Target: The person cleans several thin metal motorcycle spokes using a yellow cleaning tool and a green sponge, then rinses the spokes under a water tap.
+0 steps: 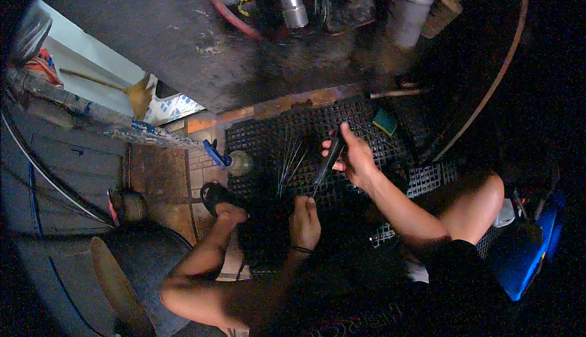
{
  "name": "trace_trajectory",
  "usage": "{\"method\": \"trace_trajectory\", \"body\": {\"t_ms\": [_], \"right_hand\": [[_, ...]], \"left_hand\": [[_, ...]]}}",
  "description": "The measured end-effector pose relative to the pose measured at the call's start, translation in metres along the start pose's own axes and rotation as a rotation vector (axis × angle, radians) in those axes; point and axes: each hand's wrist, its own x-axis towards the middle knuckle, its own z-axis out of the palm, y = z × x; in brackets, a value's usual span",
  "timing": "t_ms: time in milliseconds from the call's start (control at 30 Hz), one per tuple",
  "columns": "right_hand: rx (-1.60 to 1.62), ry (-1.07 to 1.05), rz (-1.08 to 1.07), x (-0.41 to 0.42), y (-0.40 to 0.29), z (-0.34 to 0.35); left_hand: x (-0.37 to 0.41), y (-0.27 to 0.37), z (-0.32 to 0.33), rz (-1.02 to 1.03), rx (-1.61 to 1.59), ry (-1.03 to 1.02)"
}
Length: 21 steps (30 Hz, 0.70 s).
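Observation:
My right hand point(359, 154) grips a long dark object point(328, 163) like a tool handle, its thumb stretched along the upper end. The object slants down to the left and narrows towards my left hand. With fingertips pinched together, my left hand point(306, 222) holds a thin piece point(314, 191) at that lower end. Shadow hides whether the thin piece and the dark object are one. Several thin metal wires or rods point(289, 160) lie left of the dark object, over a black plastic grid mat point(256, 138).
A green and yellow sponge point(385, 122) lies on the mat's far right. At its left edge stands a clear spray bottle point(239, 163) with a blue trigger. Beyond a wooden edge point(293, 103) are a metal cylinder point(293, 2) and a red hose point(224, 9). A blue container point(531, 250) is at right.

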Motion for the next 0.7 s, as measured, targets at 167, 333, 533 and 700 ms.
{"method": "trace_trajectory", "body": {"t_ms": [167, 333, 533, 700], "right_hand": [[-0.148, -0.057, -0.093, -0.023, 0.004, 0.012], [0.015, -0.160, -0.155, -0.032, -0.013, 0.012], [-0.122, -0.156, -0.307, -0.043, -0.017, 0.018], [-0.156, -0.089, -0.354, -0.046, -0.051, 0.007]], "left_hand": [[-0.008, 0.031, -0.015, -0.033, -0.073, 0.043], [-0.009, 0.033, -0.022, -0.063, -0.058, 0.077], [-0.011, 0.050, -0.017, -0.017, -0.037, 0.094], [-0.014, 0.059, -0.027, -0.019, -0.060, 0.154]]}}
